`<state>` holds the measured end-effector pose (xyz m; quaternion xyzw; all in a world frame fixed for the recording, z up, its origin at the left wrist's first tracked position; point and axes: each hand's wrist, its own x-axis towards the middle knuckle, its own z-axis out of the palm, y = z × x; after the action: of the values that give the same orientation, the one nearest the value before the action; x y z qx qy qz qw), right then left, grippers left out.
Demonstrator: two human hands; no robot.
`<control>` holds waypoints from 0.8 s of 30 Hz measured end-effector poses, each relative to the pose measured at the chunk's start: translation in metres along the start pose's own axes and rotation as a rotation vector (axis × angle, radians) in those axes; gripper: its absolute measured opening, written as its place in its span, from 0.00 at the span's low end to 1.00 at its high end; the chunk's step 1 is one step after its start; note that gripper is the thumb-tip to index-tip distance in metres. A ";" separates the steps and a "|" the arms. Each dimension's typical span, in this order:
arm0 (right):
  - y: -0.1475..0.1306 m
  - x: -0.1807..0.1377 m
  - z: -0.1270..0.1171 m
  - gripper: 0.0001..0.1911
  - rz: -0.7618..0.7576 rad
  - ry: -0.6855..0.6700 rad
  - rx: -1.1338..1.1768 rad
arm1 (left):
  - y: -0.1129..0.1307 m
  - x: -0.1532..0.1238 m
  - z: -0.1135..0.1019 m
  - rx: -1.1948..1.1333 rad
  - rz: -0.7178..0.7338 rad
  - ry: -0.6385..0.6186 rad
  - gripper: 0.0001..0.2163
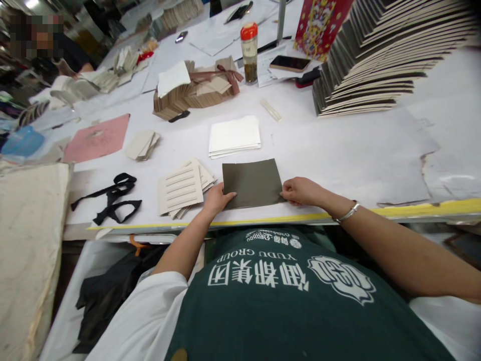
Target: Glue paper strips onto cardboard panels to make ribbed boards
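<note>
A dark grey-green rectangular sheet (252,183) lies near the table's front edge, held at both sides. At its left edge my left hand (219,198) grips it, thumb on top. My right hand (298,191) pinches its lower right corner. Just left of my left hand sits a loose pile of cream cards (181,190), the top one marked with several dark lines. Beyond the sheet is a stack of white sheets (235,135). What lies under the dark sheet is hidden.
Black fabric strips (116,198) and a pink sheet (96,136) lie to the left. Farther back stand a tied brown bundle (199,90), a red-capped bottle (249,54) and a phone (289,63). A tall fanned stack (379,60) occupies the right. Another person (71,47) is at far left.
</note>
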<state>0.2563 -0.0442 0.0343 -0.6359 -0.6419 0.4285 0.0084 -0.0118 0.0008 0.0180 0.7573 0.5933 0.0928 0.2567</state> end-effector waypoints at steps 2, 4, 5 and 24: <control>0.000 0.000 0.001 0.07 0.005 -0.003 0.011 | -0.001 -0.001 0.000 0.031 0.014 0.009 0.12; 0.001 0.000 0.001 0.07 0.005 -0.006 0.012 | -0.002 -0.001 0.001 0.060 0.034 0.016 0.12; 0.001 0.000 0.001 0.07 0.004 -0.005 0.009 | -0.002 -0.002 0.001 0.073 0.042 0.016 0.12; 0.000 0.000 0.001 0.07 -0.005 0.014 -0.021 | -0.014 0.007 0.000 0.148 0.150 -0.023 0.12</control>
<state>0.2554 -0.0452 0.0337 -0.6372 -0.6479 0.4173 0.0077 -0.0219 0.0100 0.0095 0.8174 0.5372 0.0591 0.1994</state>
